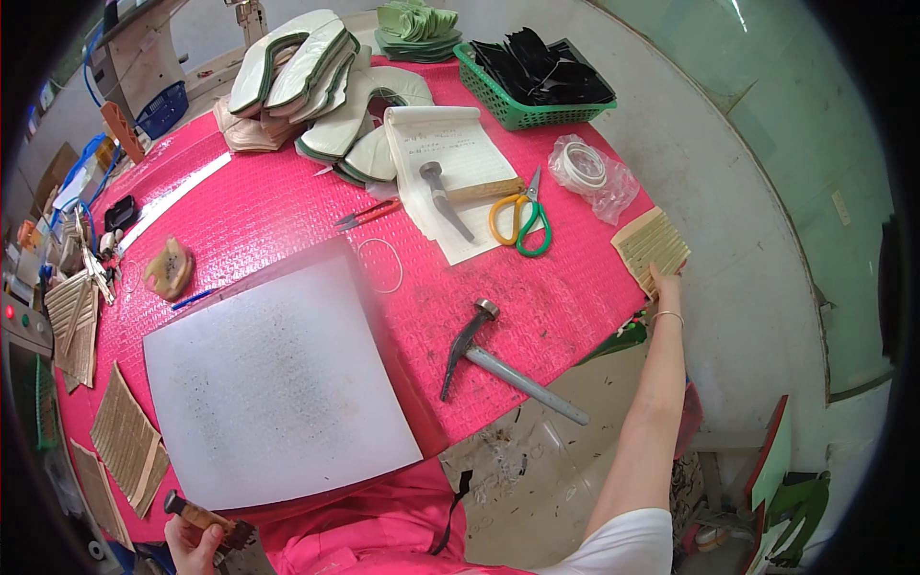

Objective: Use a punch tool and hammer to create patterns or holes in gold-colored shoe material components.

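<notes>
At the lower left edge, my left hand (195, 548) grips a short brown tool (206, 517) with a dark round end; its lower part is hard to make out. My right arm reaches out to the table's right edge, where my right hand (665, 284) pinches a tan ribbed cardboard piece (650, 245). Between the hands lie a thick white board (278, 383), its middle speckled with dark marks, and a hammer (522, 383) with a grey handle that overhangs the table edge.
On the pink table (316, 216) are a notepad (460, 144), a second hammer (443, 196), scissors (522, 222), red-handled snips (369, 215) and a tape roll (582, 165) in plastic. Behind stand stacked white curved pieces (297, 67) and a green basket (527, 113). Ribbed cardboard (126, 441) lies left.
</notes>
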A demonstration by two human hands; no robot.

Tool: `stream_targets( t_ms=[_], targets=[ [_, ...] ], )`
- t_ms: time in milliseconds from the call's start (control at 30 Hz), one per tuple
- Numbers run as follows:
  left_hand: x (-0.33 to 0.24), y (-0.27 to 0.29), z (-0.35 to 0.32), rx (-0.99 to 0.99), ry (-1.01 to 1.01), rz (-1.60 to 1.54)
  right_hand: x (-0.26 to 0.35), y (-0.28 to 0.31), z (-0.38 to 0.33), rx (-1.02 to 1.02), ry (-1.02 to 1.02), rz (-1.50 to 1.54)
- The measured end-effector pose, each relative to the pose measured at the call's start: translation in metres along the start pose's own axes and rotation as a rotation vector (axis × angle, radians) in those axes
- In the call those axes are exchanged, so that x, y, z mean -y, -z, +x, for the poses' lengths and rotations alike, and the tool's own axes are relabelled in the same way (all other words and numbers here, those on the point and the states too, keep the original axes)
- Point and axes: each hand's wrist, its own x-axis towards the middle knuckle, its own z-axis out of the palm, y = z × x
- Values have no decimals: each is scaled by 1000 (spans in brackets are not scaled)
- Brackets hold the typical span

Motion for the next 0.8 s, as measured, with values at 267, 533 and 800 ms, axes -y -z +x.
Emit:
stream_targets(
  t_ms=[267,533,800],
  targets=[
    [28,3,5,-37,-141,-34,-21,13,34,272,24,582],
    [23,-1,37,45,-222,-45,-111,193,-121,341,564,-383],
    [7,-6,110,247,-254,104,-143,214,-220,433,106,790]
  ],
)
